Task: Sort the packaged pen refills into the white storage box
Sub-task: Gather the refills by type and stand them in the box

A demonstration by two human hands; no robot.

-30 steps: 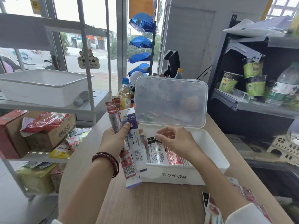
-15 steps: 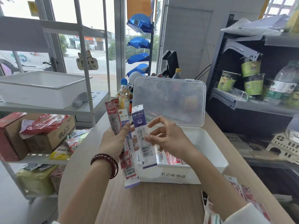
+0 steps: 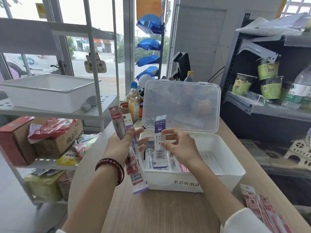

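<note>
Fingers of the right hand (image 3: 180, 148) pinch a purple-labelled refill pack (image 3: 160, 140) upright over the left part of the white storage box (image 3: 159, 181), which stands mid-table (image 3: 159, 212) with its clear lid (image 3: 181, 105) raised. The left hand (image 3: 119, 145) curls round a bundle of red and purple refill packs (image 3: 133, 169) just beside the box's left wall. Sorted packs (image 3: 175, 164) lie inside the box, and loose red packs (image 3: 262, 209) lie at the table's near right corner.
</note>
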